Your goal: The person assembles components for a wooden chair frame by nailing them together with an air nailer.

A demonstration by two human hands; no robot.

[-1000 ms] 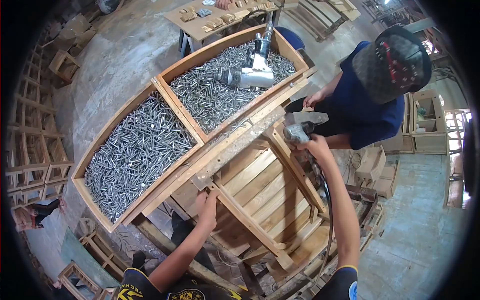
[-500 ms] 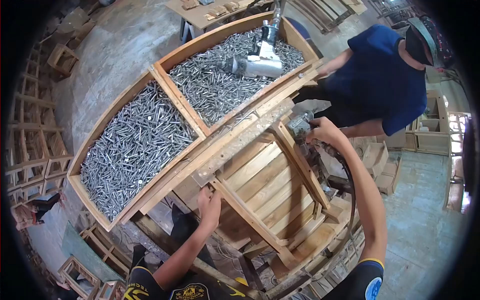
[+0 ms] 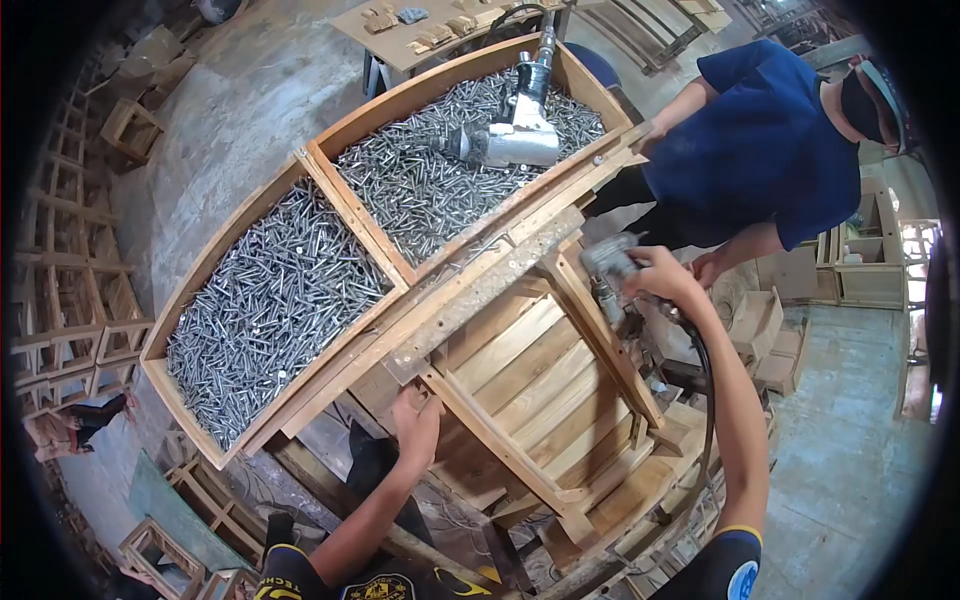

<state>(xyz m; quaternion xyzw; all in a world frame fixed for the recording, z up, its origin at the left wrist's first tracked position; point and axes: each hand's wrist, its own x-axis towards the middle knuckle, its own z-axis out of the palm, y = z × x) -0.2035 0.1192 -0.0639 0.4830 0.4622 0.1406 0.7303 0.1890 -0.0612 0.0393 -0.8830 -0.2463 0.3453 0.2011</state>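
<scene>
My right hand [image 3: 660, 278] is closed around a pneumatic screwdriver [image 3: 612, 258], blurred by motion, with a hose running down along my forearm. The tool is beside the right rail of a slatted wooden chair frame [image 3: 530, 350]. At the frame's near left corner, just below a metal bar [image 3: 480, 300], my left hand [image 3: 417, 425] has its fingers pinched together; what they hold, if anything, is too small to make out. Beyond the bar stands a two-part wooden tray [image 3: 345, 205] full of screws [image 3: 270, 310].
A second pneumatic driver [image 3: 520, 135] lies on the screws in the tray's right compartment. A co-worker in a blue shirt [image 3: 770, 150] stands close on the right. Wooden frames [image 3: 75, 270] are stacked along the left, and a table [image 3: 400, 35] with wood pieces is behind.
My right hand has moved the screwdriver slightly right and down, away from the metal bar. My left fingers have drawn back slightly at the frame corner. The co-worker has shifted a little.
</scene>
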